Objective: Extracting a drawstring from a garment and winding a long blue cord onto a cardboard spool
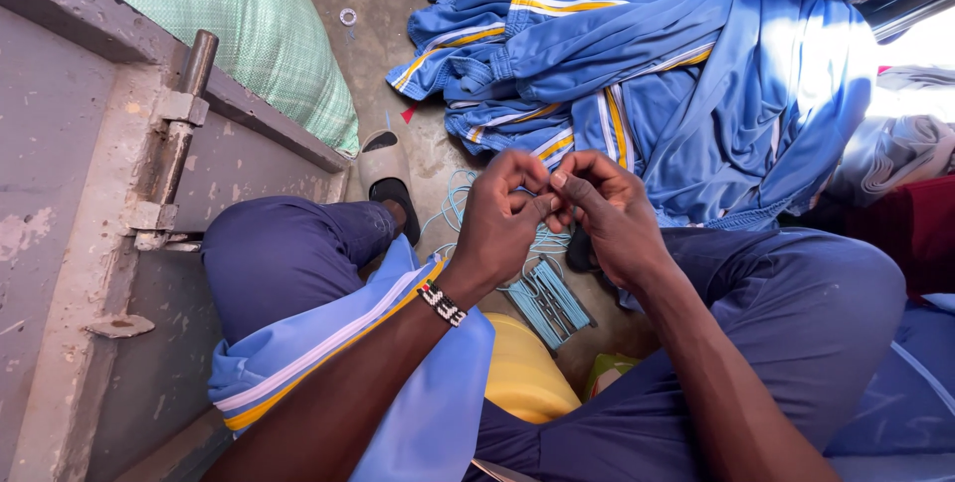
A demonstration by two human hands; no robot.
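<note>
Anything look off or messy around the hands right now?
Mostly untidy rather than damaged: light blue thread lies in loose tangles on the floor below both hands, the blue garments are heaped, and small scraps lie scattered on the concrete.

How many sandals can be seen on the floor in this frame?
1. A single grey sandal lies on the concrete floor beside the person's left knee, below the green woven sack. A second one may be hidden under the legs or the blue garments.
</note>
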